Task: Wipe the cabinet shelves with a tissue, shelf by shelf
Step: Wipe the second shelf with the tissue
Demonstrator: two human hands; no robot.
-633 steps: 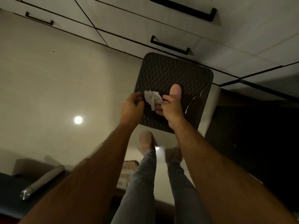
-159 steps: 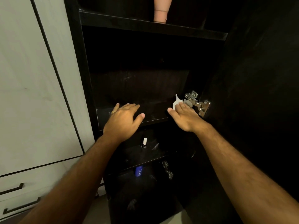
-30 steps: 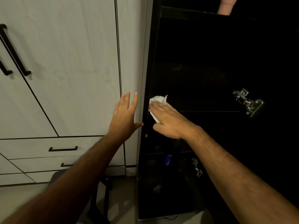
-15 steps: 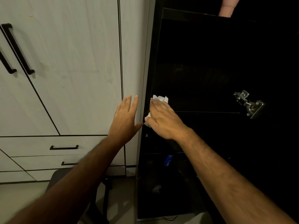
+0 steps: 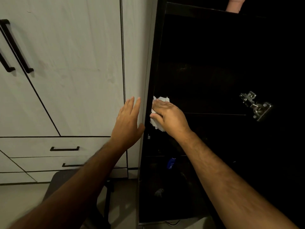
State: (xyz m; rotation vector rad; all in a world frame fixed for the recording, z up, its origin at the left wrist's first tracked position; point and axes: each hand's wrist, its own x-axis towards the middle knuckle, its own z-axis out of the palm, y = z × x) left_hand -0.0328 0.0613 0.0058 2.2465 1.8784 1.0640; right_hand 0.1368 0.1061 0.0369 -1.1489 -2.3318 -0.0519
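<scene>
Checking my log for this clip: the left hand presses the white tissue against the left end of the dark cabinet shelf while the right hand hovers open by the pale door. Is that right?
Not quite: the hands are swapped. In the head view the right hand presses the tissue at the left end of the dark shelf, while the left hand hovers open by the pale door.

The dark cabinet (image 5: 206,47) stands open beside pale cupboard fronts, its inside almost black. A thin line marks the front edge of a middle shelf (image 5: 214,114); at its left end a crumpled white tissue (image 5: 156,123) lies pressed against it. On the upper shelf (image 5: 198,9) a pinkish object (image 5: 234,4) stands, cut off by the frame. Lower down, a small blue bottle (image 5: 171,163) sits at the edge of another shelf (image 5: 165,156). At the cabinet's bottom (image 5: 173,204) lies a small pale scrap (image 5: 159,192), too dim to identify.
</scene>
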